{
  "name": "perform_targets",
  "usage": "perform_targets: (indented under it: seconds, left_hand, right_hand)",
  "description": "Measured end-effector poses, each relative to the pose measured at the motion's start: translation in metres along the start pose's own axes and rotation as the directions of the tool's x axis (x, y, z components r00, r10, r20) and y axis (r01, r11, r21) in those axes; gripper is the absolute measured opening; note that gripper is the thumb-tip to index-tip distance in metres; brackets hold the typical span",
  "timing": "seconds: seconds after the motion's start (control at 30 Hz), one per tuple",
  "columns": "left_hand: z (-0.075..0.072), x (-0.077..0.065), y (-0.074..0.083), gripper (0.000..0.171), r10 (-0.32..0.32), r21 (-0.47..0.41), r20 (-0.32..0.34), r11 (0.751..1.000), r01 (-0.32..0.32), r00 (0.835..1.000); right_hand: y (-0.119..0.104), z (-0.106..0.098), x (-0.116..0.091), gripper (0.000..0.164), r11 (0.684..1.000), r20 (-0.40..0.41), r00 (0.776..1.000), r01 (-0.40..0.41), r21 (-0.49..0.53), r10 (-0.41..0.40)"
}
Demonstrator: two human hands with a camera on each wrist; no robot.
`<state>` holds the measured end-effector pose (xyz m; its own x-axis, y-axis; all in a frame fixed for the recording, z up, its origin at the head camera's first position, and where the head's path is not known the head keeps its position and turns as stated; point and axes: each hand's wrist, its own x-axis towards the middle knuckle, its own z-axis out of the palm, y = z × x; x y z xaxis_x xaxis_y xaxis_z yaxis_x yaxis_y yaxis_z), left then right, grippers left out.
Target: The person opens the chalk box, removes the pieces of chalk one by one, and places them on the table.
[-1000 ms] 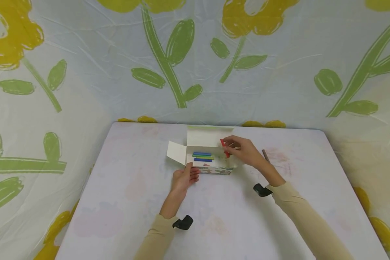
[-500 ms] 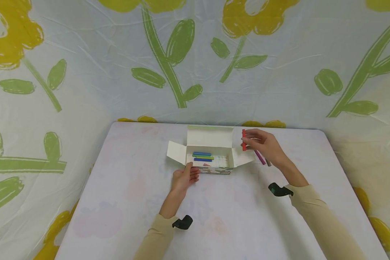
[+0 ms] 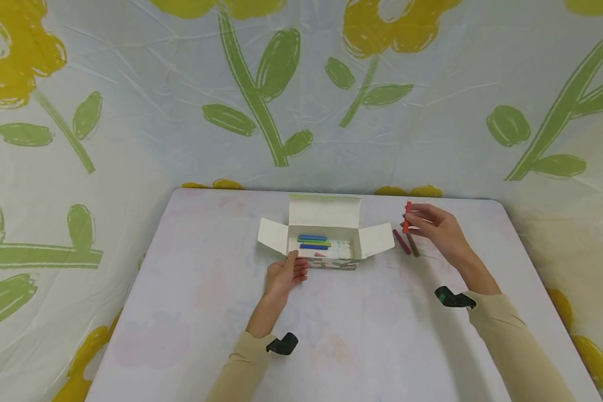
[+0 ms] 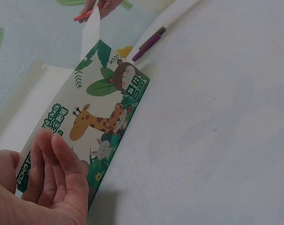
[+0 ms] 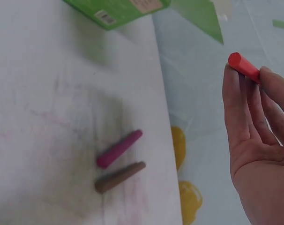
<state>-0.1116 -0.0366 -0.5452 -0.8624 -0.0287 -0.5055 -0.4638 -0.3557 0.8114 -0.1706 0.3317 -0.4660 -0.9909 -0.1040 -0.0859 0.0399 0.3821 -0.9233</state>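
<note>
A white cardboard chalk box (image 3: 336,263) stands with its flaps spread, animal pictures on its front. Several blue, green and yellow chalk sticks (image 3: 314,246) lie inside at its left end. My left hand (image 3: 281,277) grips the front wall near the left corner, thumb at the rim and fingers against the printed face (image 4: 93,122). Right of the box, my right hand (image 3: 439,229) pinches a red chalk stick (image 3: 407,218) upright between thumb and fingertips, raised over the table. A purple chalk stick (image 5: 119,149) and a brown chalk stick (image 5: 120,177) lie side by side below that hand.
The white table (image 3: 221,335) has faint coloured smudges, some around the loose chalk. Its far edge meets a flower-printed cloth backdrop (image 3: 181,128). The box's right flap (image 3: 377,240) sticks out toward the purple chalk.
My right hand has carried the red chalk from over the box rightward, past the right flap, to above the purple and brown sticks. My left hand has stayed at the box.
</note>
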Motion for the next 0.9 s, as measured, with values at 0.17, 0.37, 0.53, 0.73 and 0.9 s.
perform_targets:
  seconds: [0.17, 0.37, 0.53, 0.73, 0.9]
  left_hand:
    - [0.000, 0.000, 0.000, 0.040, 0.011, 0.005, 0.000, 1.000, -0.011, 1.000]
    - [0.000, -0.001, 0.001, 0.041, 0.009, 0.003, 0.005, 1.000, -0.009, 1.000]
    - [0.000, -0.002, 0.001, 0.042, 0.011, 0.005, 0.007, 1.000, -0.011, 1.000]
    - [0.000, -0.002, 0.001, 0.042, 0.019, 0.007, 0.007, 1.000, -0.019, 1.000]
    - [0.000, -0.001, 0.000, 0.043, 0.018, 0.014, 0.003, 1.000, -0.018, 1.000]
  right_hand:
    - [0.016, -0.009, -0.006, 0.059, 0.999, 0.000, 0.999, -0.038, -0.017, 0.038]
    - [0.039, -0.018, -0.012, 0.060, 0.995, -0.009, 0.996, -0.087, -0.040, 0.087]
    - [0.055, -0.022, -0.016, 0.061, 0.990, -0.035, 0.994, -0.111, -0.084, 0.108]
    - [0.069, -0.026, -0.020, 0.063, 0.980, -0.038, 0.991, -0.131, -0.149, 0.127]
    - [0.079, -0.026, -0.022, 0.061, 0.959, -0.050, 0.989, -0.151, -0.241, 0.143]
